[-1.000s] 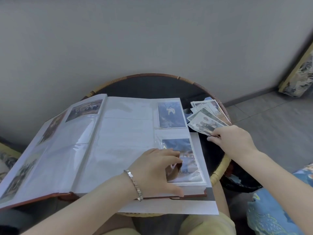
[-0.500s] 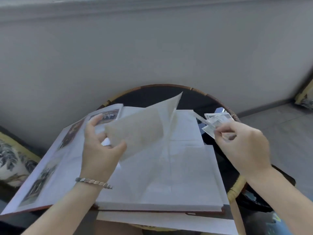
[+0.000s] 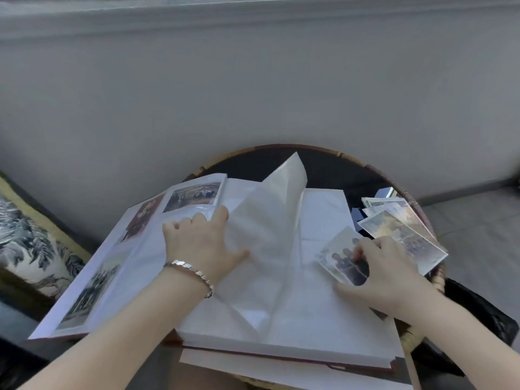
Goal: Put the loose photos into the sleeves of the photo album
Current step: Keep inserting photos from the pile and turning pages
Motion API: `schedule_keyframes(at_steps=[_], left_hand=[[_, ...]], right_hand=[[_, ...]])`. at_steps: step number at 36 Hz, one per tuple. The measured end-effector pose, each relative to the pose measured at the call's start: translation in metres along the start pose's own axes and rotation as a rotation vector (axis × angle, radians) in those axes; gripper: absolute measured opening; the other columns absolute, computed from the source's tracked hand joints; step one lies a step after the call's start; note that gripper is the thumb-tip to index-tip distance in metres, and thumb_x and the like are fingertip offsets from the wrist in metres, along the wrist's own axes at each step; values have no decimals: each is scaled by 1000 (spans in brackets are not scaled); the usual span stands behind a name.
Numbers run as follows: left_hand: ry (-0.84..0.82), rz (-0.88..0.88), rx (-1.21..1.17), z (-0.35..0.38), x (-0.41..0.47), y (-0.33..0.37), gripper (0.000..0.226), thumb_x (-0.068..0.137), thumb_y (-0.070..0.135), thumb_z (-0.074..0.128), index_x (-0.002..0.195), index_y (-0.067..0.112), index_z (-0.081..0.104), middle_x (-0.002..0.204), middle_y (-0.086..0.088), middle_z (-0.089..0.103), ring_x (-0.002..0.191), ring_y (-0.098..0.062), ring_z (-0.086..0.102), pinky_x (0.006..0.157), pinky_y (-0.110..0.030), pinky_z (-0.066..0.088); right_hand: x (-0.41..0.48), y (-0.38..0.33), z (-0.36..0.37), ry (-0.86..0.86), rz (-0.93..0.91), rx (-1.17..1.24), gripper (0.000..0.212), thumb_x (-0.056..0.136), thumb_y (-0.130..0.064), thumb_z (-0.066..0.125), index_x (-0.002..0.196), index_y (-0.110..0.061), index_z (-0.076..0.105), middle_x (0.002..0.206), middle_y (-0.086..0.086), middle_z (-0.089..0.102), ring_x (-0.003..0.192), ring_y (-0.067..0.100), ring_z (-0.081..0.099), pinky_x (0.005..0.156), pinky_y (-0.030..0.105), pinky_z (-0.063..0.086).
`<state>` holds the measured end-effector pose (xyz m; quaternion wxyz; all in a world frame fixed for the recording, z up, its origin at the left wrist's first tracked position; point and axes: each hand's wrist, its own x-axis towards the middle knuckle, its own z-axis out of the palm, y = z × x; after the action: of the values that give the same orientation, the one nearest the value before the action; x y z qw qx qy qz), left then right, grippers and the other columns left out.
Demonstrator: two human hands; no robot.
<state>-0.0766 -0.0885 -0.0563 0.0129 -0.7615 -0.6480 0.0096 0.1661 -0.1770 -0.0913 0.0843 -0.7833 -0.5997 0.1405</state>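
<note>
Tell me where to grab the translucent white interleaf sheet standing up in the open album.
Pinch the translucent white interleaf sheet at its free top corner, coming from the right. It stands curled above the open photo album, so that corner hangs clear, while the left hand covers its lower left side.

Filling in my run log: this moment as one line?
left hand: on raised translucent page | right hand: holds photo on right page of album | loose photos: piled at right edge of table
</note>
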Motion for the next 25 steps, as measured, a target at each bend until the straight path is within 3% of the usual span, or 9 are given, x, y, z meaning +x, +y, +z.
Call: schedule_keyframes(at_steps=[3, 9, 12, 14, 15, 17, 19, 22, 25], left_hand=[[-84, 28, -311, -1, 4, -2, 65, 77, 61, 57, 131, 38, 28, 121, -1, 54, 103, -24, 57, 85, -34, 47], [-24, 135, -552, 2, -8, -9, 75, 85, 39, 62, 143, 45, 15, 109, 5, 59, 82, -14, 54, 71, -27, 46], [-47, 78, -680, 8, -15, -24, 76, 84, 35, 64, 142, 45, 16, 96, 11, 56, 81, -6, 56, 64, -17, 43], [-111, 16, -721, 8, -19, -34, 76, 84, 35, 64, 143, 40, 17, 110, 11, 52, 94, -7, 51, 69, -15, 39], [-157, -15, -716, 7, -22, -39, 74, 85, 36, 64, 144, 37, 19, 118, 8, 51, 103, -10, 50, 74, -16, 39], [-215, -37, -623, 4, -27, -44, 65, 86, 39, 61, 142, 32, 28, 132, 3, 48, 117, -13, 47, 86, -20, 37], [-217, -4, -432, 0, -30, -45, 57, 88, 45, 56, 139, 33, 34, 136, 2, 39, 118, -14, 46, 92, -21, 37], [-148, 120, -159, -5, -30, -35, 51, 87, 52, 51, 135, 36, 40, 146, 1, 13, 133, -19, 23, 107, -27, 25], [-87, 242, -220, -6, -18, -17, 44, 91, 46, 49, 132, 32, 46, 153, 6, 11, 139, -14, 18, 110, -23, 17]], right_hand=[[1, 0, -8, 21, -16, 129, 47, 67, -61, 67, 92, -33, 40, 98, -9, 35, 96, 12, 35, 74, 26, 36], [9, -16, -14, 104, 29, 769, 16, 83, -30, 68, 93, -25, 57, 91, -15, 57, 82, -1, 55, 55, 13, 41], [15, -31, -11, 44, 70, 1043, 14, 85, -20, 66, 96, -24, 59, 94, 5, 67, 86, 18, 65, 73, 31, 52], [21, -41, -7, 14, 85, 1137, 20, 84, -19, 67, 102, -26, 59, 96, 12, 69, 94, 31, 65, 86, 47, 49], [24, -47, -4, 2, 87, 1159, 24, 85, -19, 67, 106, -27, 57, 95, 10, 69, 95, 31, 65, 85, 48, 48], [30, -56, 1, -19, 79, 1185, 32, 86, -19, 65, 115, -27, 51, 93, 6, 69, 87, 22, 63, 71, 34, 47], [35, -63, 4, -24, 90, 1184, 37, 88, -19, 64, 120, -27, 46, 94, 4, 68, 81, 16, 60, 63, 26, 41], [42, -66, 9, -45, 141, 1187, 35, 88, -18, 63, 122, -20, 52, 98, 6, 69, 91, 23, 65, 82, 43, 52], [45, -59, 10, -19, 180, 1164, 15, 90, -13, 59, 103, -15, 67, 98, 9, 72, 98, 33, 65, 94, 52, 48]])
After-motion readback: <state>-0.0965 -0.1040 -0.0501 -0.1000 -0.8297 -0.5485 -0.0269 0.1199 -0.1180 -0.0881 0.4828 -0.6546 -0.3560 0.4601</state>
